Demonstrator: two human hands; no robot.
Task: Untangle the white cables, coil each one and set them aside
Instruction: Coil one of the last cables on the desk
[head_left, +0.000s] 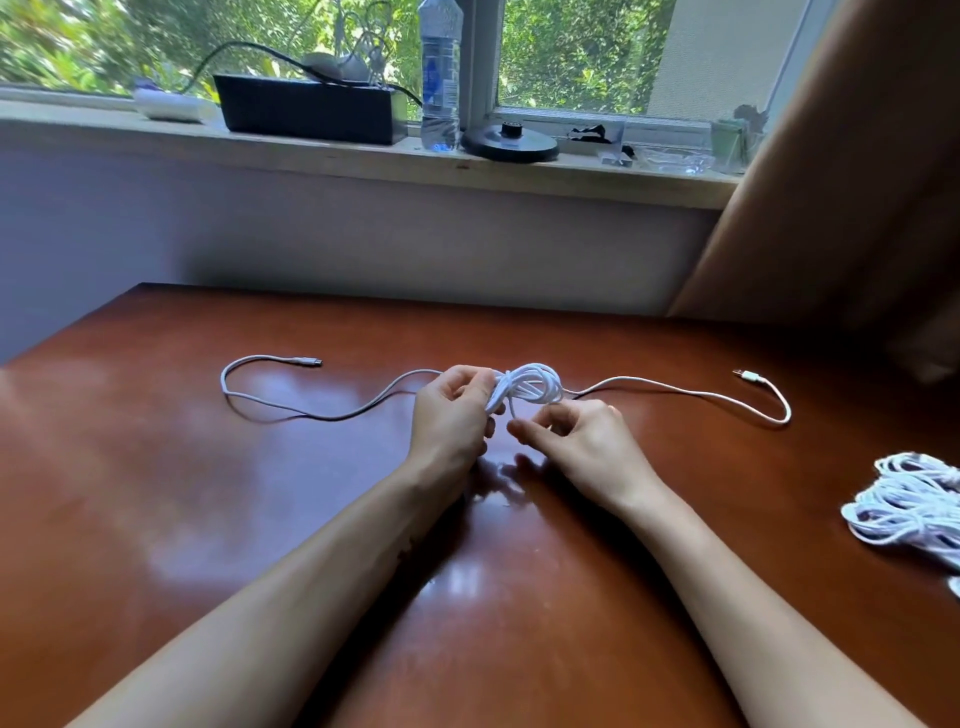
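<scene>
A white cable (535, 387) is bunched into a knot of loops at the middle of the brown table (208, 519). One loose end trails left to a small plug (311, 361), the other trails right to a USB plug (745, 375). My left hand (452, 415) grips the left side of the bunch. My right hand (576, 441) is just below it, thumb and forefinger pinching a strand that hangs from the bunch. A pile of coiled white cables (909, 509) lies at the table's right edge, partly cut off by the frame.
Behind the table runs a windowsill with a black box (306, 109), a water bottle (440, 78), a round black base (509, 143) and small clutter. A brown curtain (857, 182) hangs at the right, close to the table's far right corner.
</scene>
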